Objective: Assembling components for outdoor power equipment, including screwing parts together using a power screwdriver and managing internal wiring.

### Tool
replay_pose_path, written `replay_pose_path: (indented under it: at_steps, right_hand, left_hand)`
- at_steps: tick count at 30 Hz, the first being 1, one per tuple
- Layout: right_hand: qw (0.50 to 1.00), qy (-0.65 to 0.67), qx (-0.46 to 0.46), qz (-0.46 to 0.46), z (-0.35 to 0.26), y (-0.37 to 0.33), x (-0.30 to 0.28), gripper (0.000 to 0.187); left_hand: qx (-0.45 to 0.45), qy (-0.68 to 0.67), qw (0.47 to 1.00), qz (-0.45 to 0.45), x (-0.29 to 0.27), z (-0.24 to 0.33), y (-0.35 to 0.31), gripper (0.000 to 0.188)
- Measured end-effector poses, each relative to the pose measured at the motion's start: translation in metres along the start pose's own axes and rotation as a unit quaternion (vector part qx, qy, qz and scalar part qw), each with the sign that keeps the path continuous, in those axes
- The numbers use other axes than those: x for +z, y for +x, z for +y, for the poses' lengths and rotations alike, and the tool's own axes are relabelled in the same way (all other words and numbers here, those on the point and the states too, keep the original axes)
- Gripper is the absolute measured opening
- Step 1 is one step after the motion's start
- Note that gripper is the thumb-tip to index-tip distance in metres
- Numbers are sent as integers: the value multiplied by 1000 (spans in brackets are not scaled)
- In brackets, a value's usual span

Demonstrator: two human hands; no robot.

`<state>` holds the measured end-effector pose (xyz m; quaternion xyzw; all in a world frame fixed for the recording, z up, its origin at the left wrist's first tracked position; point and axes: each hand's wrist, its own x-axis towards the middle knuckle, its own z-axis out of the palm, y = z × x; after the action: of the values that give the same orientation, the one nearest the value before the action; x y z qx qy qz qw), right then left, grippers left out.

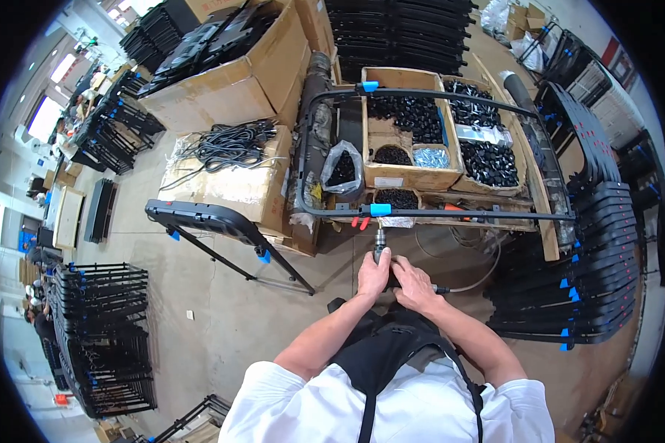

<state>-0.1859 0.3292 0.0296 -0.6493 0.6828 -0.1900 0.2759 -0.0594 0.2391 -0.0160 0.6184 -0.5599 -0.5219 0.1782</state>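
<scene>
A drill with a silver chuck (380, 238) is held in front of my body by both hands. My left hand (374, 273) wraps round its body, thumb on top. My right hand (414, 282) closes on the drill at its rear right, where a hose (480, 281) leads off. The chuck points away from me at a blue clip (380, 210) on the near bar of a black tubular frame (451, 213). Whether the bit touches the clip is too small to tell. This frame lies across the bench, over the parts boxes. My palms hide most of the drill.
A wooden box (414, 179) holds black parts and silver screws. Red-handled pliers (360, 222) lie by the near bar. Left stand another black frame (207, 214) and a carton with cables (229, 148). Stacked frames (569, 288) crowd the right, and more (103, 332) the left.
</scene>
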Motion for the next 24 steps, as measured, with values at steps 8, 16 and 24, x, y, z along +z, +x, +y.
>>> replay_pose_path:
  at_steps: [8,16,24]
  right_hand:
    - [1000,-11,-3,10,1,-4,8,54]
    - [999,-38,-12,15,2,-27,14,57]
    - [960,74,249,109,64,-95,-38,74]
  left_hand:
    - [-7,-17,1000,-19,-2,-16,1,58]
    - [-2,-34,995,-95,-5,-30,-20,55]
    - [207,222,865,-400,39,81,16,38]
